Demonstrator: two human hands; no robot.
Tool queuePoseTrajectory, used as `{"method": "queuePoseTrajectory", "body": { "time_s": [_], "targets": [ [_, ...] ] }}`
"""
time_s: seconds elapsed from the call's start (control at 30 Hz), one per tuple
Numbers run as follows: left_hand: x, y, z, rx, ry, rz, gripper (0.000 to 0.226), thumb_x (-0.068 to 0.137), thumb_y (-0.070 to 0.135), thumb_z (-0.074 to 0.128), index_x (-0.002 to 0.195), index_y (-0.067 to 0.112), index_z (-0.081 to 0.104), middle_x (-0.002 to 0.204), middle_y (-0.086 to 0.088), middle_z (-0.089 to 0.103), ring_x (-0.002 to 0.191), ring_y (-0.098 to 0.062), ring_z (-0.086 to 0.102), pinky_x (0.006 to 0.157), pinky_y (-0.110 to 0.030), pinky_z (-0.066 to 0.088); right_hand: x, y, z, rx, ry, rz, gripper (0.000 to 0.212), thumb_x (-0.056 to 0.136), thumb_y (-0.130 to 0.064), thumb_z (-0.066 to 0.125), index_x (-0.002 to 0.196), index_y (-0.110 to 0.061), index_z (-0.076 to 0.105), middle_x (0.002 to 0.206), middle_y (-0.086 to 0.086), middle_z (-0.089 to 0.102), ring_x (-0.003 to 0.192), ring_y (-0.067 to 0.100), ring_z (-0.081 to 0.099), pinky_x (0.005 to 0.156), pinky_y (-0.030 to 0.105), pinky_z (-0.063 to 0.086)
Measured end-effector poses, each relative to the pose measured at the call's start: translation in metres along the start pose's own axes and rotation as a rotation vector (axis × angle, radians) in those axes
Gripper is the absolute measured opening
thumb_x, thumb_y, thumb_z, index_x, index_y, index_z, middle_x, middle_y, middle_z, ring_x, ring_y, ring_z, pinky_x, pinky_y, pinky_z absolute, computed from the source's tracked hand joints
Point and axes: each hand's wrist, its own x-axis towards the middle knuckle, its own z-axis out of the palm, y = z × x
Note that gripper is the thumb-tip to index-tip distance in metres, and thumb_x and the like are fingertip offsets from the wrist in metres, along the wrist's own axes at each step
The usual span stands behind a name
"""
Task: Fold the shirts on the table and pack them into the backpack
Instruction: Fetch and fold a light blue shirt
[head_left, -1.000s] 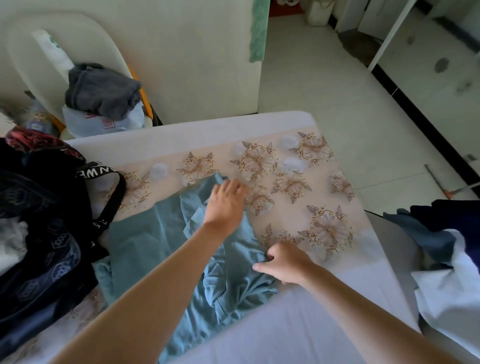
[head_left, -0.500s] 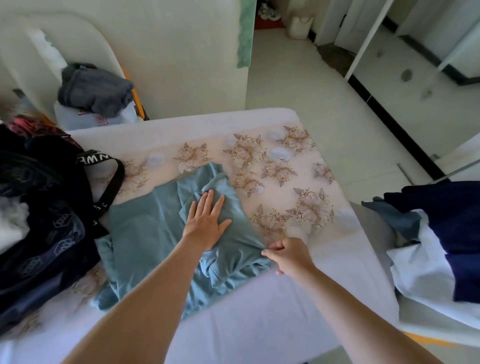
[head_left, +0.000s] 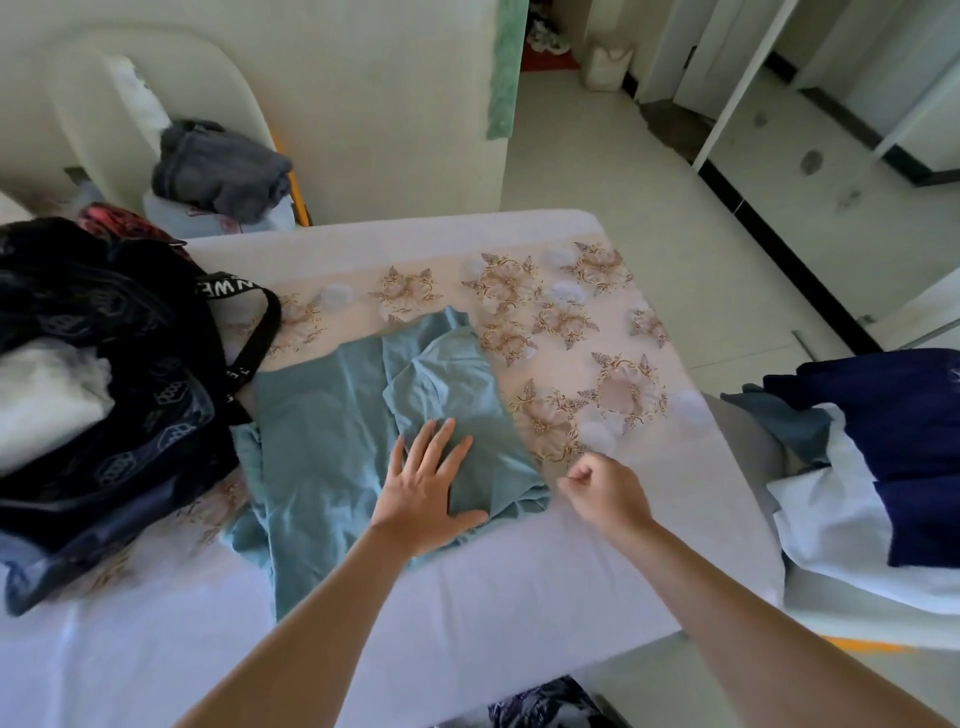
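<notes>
A teal shirt (head_left: 322, 441) lies partly folded on the table (head_left: 519, 587), its right side turned over onto the middle. My left hand (head_left: 426, 488) rests flat on the folded part, fingers spread. My right hand (head_left: 605, 491) is curled into a loose fist just off the shirt's right edge, holding nothing. A black backpack (head_left: 119, 415) stands open at the table's left, with white cloth (head_left: 47, 400) inside it; its strap touches the shirt's upper left corner.
A pile of navy, white and teal clothes (head_left: 878, 467) lies on a surface to the right of the table. A grey garment (head_left: 218, 166) sits on a chair behind the table. Tiled floor stretches beyond the table's far right corner.
My left hand slid down the shirt toward me, flattening the fold. My right hand let go of the shirt's right edge and drew away, fingers curled.
</notes>
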Motion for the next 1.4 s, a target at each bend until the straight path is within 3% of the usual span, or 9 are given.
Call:
{"method": "queuePoseTrajectory", "body": {
  "time_s": [0.17, 0.33, 0.4, 0.5, 0.67, 0.83, 0.97, 1.17, 1.4],
  "targets": [
    [-0.031, 0.005, 0.003, -0.222, 0.012, -0.09, 0.081, 0.088, 0.066, 0.043, 0.156, 0.029, 0.019, 0.164, 0.008, 0.006, 0.152, -0.014, -0.003, 0.124, -0.037, 0.001, -0.007, -0.06, 0.034, -0.238, -0.041, -0.625, 0.02, 0.09, -0.021, 0.064, 0.11, -0.02, 0.063, 0.123, 0.001, 0.056, 0.116, 0.026, 0.052, 0.096, 0.037, 0.044],
    [-0.065, -0.028, -0.024, -0.246, 0.31, -0.343, 0.04, 0.084, 0.028, 0.059, 0.124, 0.02, 0.06, 0.12, 0.0, 0.062, 0.113, -0.029, 0.056, 0.092, -0.041, 0.044, -0.015, -0.129, 0.067, -0.397, -0.213, -0.864, 0.04, 0.092, -0.021, 0.057, 0.133, -0.018, 0.058, 0.154, 0.008, 0.039, 0.138, 0.029, 0.039, 0.114, 0.041, 0.03],
    [-0.088, -0.05, -0.03, -0.184, 0.344, -0.619, 0.035, 0.077, 0.022, 0.064, 0.111, 0.014, 0.06, 0.108, -0.008, 0.059, 0.102, -0.035, 0.055, 0.083, -0.044, 0.046, -0.019, -0.153, 0.081, -0.497, -0.267, -0.911, 0.048, 0.094, -0.032, 0.054, 0.142, -0.025, 0.05, 0.162, 0.007, 0.026, 0.148, 0.028, 0.024, 0.119, 0.046, 0.019],
    [-0.121, -0.074, -0.029, -0.217, 0.103, -0.942, 0.048, 0.085, 0.033, 0.058, 0.129, 0.017, 0.047, 0.13, -0.009, 0.045, 0.122, -0.031, 0.039, 0.098, -0.041, 0.037, -0.021, -0.167, 0.103, -0.711, -0.384, -0.878, 0.063, 0.096, -0.057, 0.042, 0.154, -0.046, 0.02, 0.167, -0.001, -0.003, 0.153, 0.023, -0.004, 0.118, 0.064, 0.0],
    [-0.137, -0.087, -0.016, -0.248, 0.078, -0.77, 0.065, 0.087, 0.05, 0.056, 0.143, 0.025, 0.037, 0.144, -0.003, 0.03, 0.13, -0.029, 0.029, 0.106, -0.039, 0.029, -0.015, -0.145, 0.118, -0.845, -0.393, -0.729, 0.078, 0.091, -0.074, 0.031, 0.151, -0.052, -0.012, 0.161, -0.011, -0.028, 0.151, 0.018, -0.02, 0.113, 0.072, -0.001],
    [-0.115, -0.098, -0.029, -0.162, 0.165, -0.834, 0.041, 0.098, 0.043, 0.041, 0.132, 0.021, 0.048, 0.131, -0.006, 0.051, 0.122, -0.029, 0.045, 0.099, -0.039, 0.034, -0.01, -0.145, 0.111, -0.851, -0.2, -0.635, 0.073, 0.087, -0.076, 0.032, 0.151, -0.047, 0.016, 0.165, 0.001, 0.007, 0.151, 0.023, 0.014, 0.107, 0.066, 0.02],
    [-0.1, -0.111, -0.043, -0.116, 0.073, -0.932, 0.029, 0.099, 0.032, 0.043, 0.123, 0.017, 0.049, 0.121, -0.006, 0.064, 0.115, -0.028, 0.056, 0.094, -0.038, 0.038, -0.012, -0.188, 0.113, -0.939, -0.059, -0.697, 0.056, 0.092, -0.065, 0.033, 0.132, -0.028, 0.046, 0.133, 0.009, 0.049, 0.126, 0.031, 0.045, 0.106, 0.059, 0.022],
    [-0.095, -0.127, -0.043, -0.226, 0.006, -1.046, 0.039, 0.093, 0.029, 0.053, 0.128, 0.013, 0.056, 0.128, -0.01, 0.051, 0.121, -0.029, 0.045, 0.094, -0.037, 0.043, 0.001, -0.272, 0.14, -0.589, -0.225, -1.056, 0.029, 0.099, -0.015, 0.045, 0.128, -0.02, 0.049, 0.134, 0.003, 0.045, 0.113, 0.03, 0.052, 0.089, 0.04, 0.045],
    [-0.105, -0.133, -0.042, -0.626, 0.199, -1.005, 0.017, 0.078, 0.023, 0.055, 0.09, 0.011, 0.058, 0.098, -0.01, 0.06, 0.098, -0.031, 0.054, 0.08, -0.034, 0.044, 0.031, -0.337, 0.167, -0.464, -0.48, -0.639, 0.051, 0.098, -0.017, 0.056, 0.145, -0.009, 0.037, 0.145, 0.011, 0.046, 0.125, 0.033, 0.051, 0.098, 0.041, 0.048]
  ]
}}
